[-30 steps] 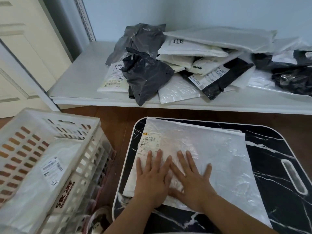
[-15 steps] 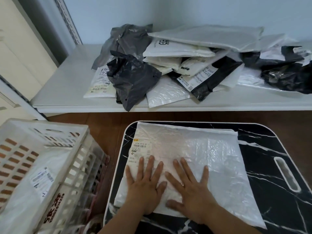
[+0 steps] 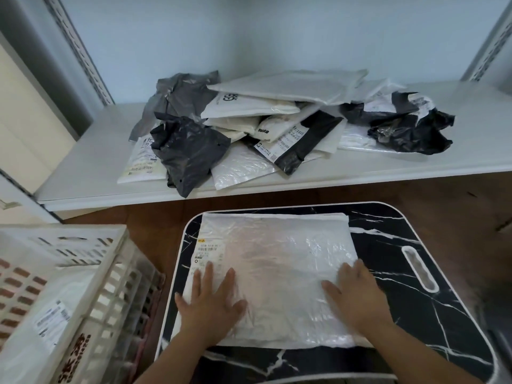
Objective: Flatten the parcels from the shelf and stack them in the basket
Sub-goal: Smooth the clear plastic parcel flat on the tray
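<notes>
A large white plastic parcel [image 3: 277,261] with a shipping label at its left lies flat on the black marble-patterned table [image 3: 432,239]. My left hand [image 3: 210,303] presses flat on its near left part, fingers spread. My right hand [image 3: 357,295] presses flat on its near right edge. A white slatted basket [image 3: 91,273] stands at the left, holding a flat white parcel [image 3: 41,328] with a label. A heap of white, grey and black parcels [image 3: 266,126] lies on the white shelf [image 3: 91,162] behind the table.
A strip of brown floor [image 3: 155,217] runs between shelf and table. The table has a slot handle [image 3: 419,268] on its right side. A cream door [image 3: 25,120] stands at the far left. Shelf uprights rise at both back corners.
My hands, side by side near the parcel's middle before, have slid apart: the left toward the left edge, the right toward the right edge. The view has tilted up.
</notes>
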Motion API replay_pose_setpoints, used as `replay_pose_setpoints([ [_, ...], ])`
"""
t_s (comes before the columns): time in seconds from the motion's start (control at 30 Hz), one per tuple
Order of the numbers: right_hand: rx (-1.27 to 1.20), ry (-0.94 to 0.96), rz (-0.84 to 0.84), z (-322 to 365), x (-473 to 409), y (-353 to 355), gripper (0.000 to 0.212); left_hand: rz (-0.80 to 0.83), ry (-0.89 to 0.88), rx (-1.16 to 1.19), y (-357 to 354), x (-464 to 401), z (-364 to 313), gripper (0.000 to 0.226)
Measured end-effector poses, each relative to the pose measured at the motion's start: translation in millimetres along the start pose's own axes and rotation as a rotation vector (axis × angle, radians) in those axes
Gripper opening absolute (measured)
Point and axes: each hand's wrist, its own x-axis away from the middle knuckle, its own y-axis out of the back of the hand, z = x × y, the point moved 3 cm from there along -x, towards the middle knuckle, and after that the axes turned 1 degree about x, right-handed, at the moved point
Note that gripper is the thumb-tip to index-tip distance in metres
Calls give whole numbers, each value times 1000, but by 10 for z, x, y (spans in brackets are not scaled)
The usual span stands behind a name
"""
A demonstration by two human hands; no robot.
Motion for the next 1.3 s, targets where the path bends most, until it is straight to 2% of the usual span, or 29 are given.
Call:
replay_pose_setpoints([
  [0.07,-103,-103,-67,8,-23,86,63,-203,162,236,169,39,62,80],
  [0.13,-178,-182,-48,2,-27,125,63,-314,379,527,281,83,220,82],
  [0.2,-195,-199,-38,-17,-4,161,65,-269,522,821,328,94,404,69],
  [0.23,-148,-188,-34,-18,12,189,66,-202,515,914,357,105,454,57],
  [0.3,-2,-168,-26,-15,71,251,66,-91,430,956,435,158,496,31],
  [0.37,78,-164,-24,23,148,325,69,-92,282,948,574,258,443,11],
  [0.5,-47,-41,-38,304,258,448,102,-232,54,787,838,481,315,30],
  [0.63,-117,214,-138,704,344,777,126,-238,-150,733,1152,739,248,37],
  [0.73,-212,334,-163,943,383,1141,138,-213,-248,749,1434,903,295,38],
  [0.77,-252,357,-158,1009,414,1277,136,-209,-283,752,1543,963,321,40],
  [0.8,-291,391,-137,1080,445,1401,125,-217,-310,745,1655,1034,371,42],
  [0.9,-474,509,42,1306,594,1684,50,-342,-321,768,2003,1246,508,36],
  [0.97,-537,568,54,1568,711,1812,22,-594,-241,753,2242,1403,707,29],
  [1.0,-577,587,31,1709,754,1868,17,-743,-179,727,2349,1455,843,35],
  [1.03,-627,597,1,1835,787,1923,15,-860,-109,706,2431,1485,979,52],
  [1.1,-740,622,-57,2130,845,1995,12,-951,32,810,2514,1574,1290,94],
  [1.17,-919,629,-75,2422,880,2047,9,-873,122,1058,2492,1628,1579,121],
  [1.3,-1178,686,35,3102,1010,1991,8,-636,63,1371,2326,1646,2054,135],
])
